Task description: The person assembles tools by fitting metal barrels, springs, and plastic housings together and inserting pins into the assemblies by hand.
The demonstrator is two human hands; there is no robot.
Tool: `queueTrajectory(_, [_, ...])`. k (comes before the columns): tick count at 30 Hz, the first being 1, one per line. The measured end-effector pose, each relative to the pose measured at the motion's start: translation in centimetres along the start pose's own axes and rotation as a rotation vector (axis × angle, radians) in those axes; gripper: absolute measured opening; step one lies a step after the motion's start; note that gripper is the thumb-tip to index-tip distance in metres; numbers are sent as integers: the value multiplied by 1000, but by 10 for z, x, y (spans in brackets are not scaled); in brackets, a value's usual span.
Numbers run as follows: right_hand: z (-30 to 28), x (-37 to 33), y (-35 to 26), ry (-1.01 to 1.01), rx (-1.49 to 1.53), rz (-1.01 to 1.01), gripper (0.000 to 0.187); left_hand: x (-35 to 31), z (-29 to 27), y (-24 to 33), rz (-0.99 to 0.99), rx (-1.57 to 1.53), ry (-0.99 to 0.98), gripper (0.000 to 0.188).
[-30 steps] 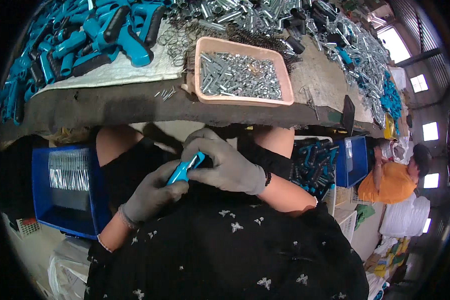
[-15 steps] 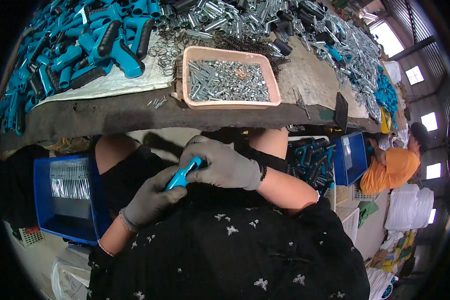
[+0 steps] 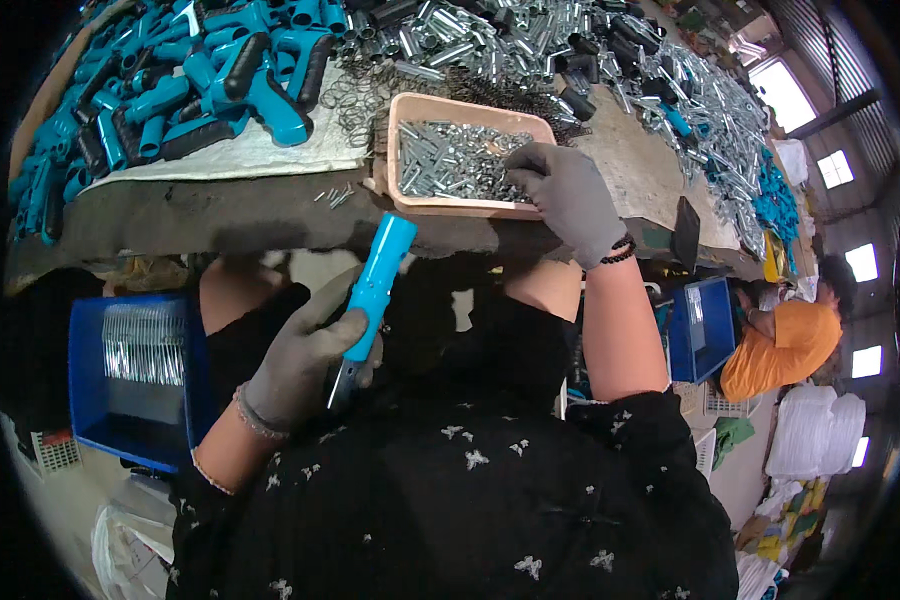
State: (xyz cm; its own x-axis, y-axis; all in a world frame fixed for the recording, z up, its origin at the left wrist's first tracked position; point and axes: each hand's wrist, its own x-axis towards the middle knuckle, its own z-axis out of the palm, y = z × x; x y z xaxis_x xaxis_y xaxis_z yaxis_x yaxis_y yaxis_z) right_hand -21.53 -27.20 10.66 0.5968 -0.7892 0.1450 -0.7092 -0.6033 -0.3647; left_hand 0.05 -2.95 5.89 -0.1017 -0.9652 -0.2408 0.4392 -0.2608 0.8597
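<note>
My left hand (image 3: 300, 355), in a grey glove, is wrapped round the lower part of a teal plastic tool handle (image 3: 378, 275). The handle tilts up and to the right over my lap, and a shiny metal strip (image 3: 342, 384) sticks out below my fingers. My gloved right hand (image 3: 575, 200) reaches into the right side of a pale pink tray (image 3: 460, 207) on the bench. Its thumb and fingers come together over the small metal pins and nuts (image 3: 450, 165) there; what they pinch, if anything, is hidden.
Teal tool bodies with black grips (image 3: 225, 95) are heaped at the far left. Metal tubes (image 3: 450, 50) and wire springs (image 3: 365, 100) lie behind the tray. A blue bin (image 3: 85, 400) of metal strips stands at my left. A person in orange (image 3: 785, 345) sits at the right.
My right hand has left the teal handle and moved up and right into the tray. The handle in my left hand now points upward, with more of it showing.
</note>
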Motion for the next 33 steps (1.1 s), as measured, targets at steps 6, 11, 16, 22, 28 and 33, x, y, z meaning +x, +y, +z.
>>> queueTrajectory(6, [3, -13, -7, 195, 153, 5, 18, 7, 9, 8, -8, -36, 62, 58])
queueTrajectory(11, [14, -57, -73, -47, 590, -93, 16, 10, 10, 0, 52, -96, 61, 54])
queueTrajectory(16, [51, -76, -97, -3, 669, -241, 14, 4, 16, -4, 20, -152, 111, 51])
queueTrajectory(22, [72, -80, -90, 26, 823, -276, 18, 6, 14, -16, 162, 11, 185, 45])
queueTrajectory(28, [69, -75, -97, -478, 1576, 136, 23, 2, 12, -22, 368, 224, 109, 42])
queueTrajectory(33, [37, -64, -86, -809, 1141, 120, 25, -1, 6, -21, 268, 133, 56, 33])
